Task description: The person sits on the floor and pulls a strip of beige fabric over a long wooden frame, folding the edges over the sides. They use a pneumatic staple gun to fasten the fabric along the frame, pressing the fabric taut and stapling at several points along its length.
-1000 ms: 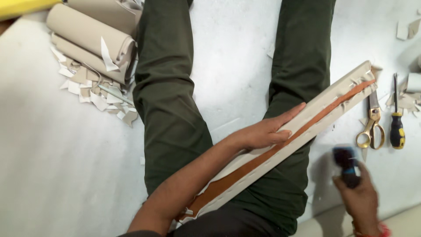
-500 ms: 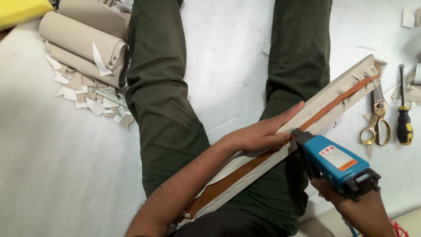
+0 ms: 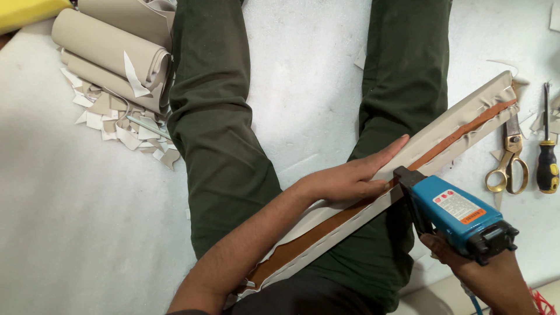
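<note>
While the left hand lies flat, fingers stretched open, pressing the beige fabric against the long wooden strip that rests slantwise across the person's right thigh, the right hand grips the blue staple gun, fingers closed around its handle, nose touching the strip's near edge just beside the left fingertips. To staple well here, it seems wise to keep the fabric pulled taut and smooth under the palm, hold the nose square to the wood, and keep the fingertips clear of it. Brass-handled scissors and a yellow-and-black screwdriver lie on the white padded surface; beige fabric rolls sit beyond the left knee.
</note>
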`<state>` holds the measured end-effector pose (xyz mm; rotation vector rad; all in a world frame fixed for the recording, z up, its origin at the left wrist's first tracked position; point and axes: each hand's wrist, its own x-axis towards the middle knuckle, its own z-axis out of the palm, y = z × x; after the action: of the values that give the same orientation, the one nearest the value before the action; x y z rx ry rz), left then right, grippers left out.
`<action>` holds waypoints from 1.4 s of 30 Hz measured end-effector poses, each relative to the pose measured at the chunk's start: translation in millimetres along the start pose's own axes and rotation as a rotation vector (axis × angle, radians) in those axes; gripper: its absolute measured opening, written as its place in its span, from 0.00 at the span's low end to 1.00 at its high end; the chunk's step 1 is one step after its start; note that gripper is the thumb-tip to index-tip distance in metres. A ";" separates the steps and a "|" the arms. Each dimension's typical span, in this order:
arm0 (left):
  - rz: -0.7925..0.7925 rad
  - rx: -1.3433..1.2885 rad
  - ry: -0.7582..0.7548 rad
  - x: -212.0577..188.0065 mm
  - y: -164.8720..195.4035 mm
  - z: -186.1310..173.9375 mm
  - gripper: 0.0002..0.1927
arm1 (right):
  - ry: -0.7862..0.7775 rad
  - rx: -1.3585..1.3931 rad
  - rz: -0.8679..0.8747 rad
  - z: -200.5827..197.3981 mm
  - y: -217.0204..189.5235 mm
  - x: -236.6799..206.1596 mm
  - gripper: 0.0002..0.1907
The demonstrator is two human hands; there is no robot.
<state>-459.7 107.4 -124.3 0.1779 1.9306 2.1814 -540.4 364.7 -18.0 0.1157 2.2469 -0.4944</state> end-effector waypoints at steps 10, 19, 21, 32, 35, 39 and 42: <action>-0.082 -0.010 0.014 -0.7 14.3 -0.1 0.53 | -0.020 0.025 -0.130 1.4 18.9 3.8 0.21; -0.290 -0.102 -0.017 -1.7 31.7 -0.9 0.57 | -0.094 -0.129 -0.145 10.0 27.0 -7.5 0.26; -0.248 -0.073 -0.005 -1.3 31.1 0.8 0.58 | -0.079 -0.241 -0.132 9.9 24.0 -7.9 0.26; -0.483 -0.137 -0.058 -2.3 23.9 3.9 0.58 | -0.038 -0.005 -0.309 3.5 59.4 2.3 0.28; -0.069 0.002 0.055 -4.6 22.0 2.9 0.54 | 0.101 0.031 -0.351 -3.0 77.9 3.1 0.30; -0.044 -0.063 0.210 -21.1 24.6 -26.6 0.51 | 0.404 -0.169 -0.342 -0.4 101.8 10.1 0.33; 0.012 0.166 0.370 -44.7 27.8 -69.2 0.50 | 0.489 -0.346 -0.245 16.7 113.9 27.6 0.38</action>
<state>-435.2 26.7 -103.1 -0.2035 2.3093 2.1825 -519.4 460.7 -83.8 -0.2463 2.8104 -0.2069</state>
